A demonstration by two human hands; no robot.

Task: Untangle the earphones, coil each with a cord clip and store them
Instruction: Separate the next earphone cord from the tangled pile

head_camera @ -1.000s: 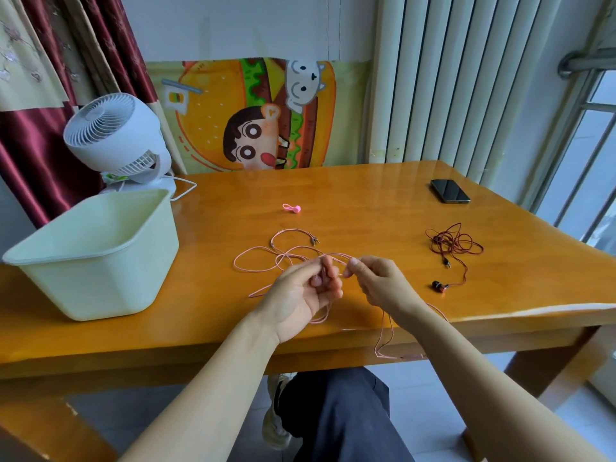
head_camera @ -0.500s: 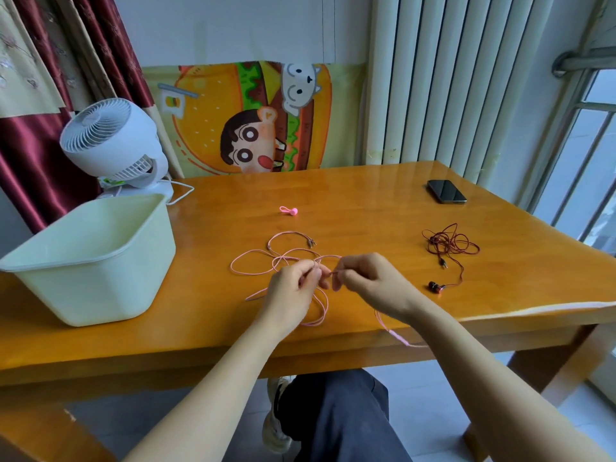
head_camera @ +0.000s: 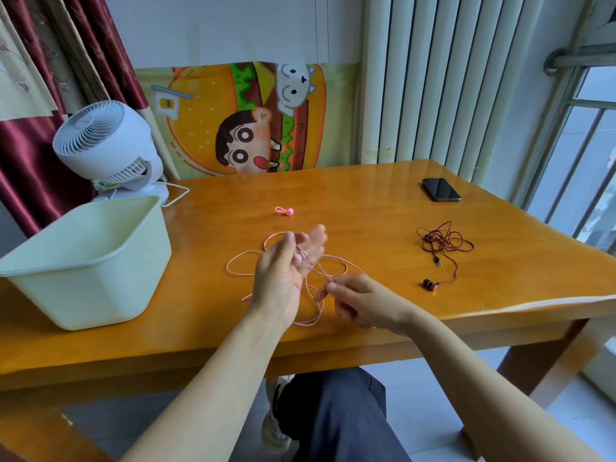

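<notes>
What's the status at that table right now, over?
Left hand up, fingers straight, pink earphones draped across. Right hand pinching the cord. Red earphones lying tangled, apart. Nothing in the way.

fan back-left (white, cord trailing) | phone flat, far right | cartoon poster behind table

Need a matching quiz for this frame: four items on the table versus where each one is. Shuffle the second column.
1 phone
2 pink earphones
3 cord clip
4 red earphones

A across the left hand, pinched by the right hand
B loose heap right of the hands, untouched
C far right of the table, screen up
D alone beyond the hands

Pairs: 1-C, 2-A, 3-D, 4-B
</notes>
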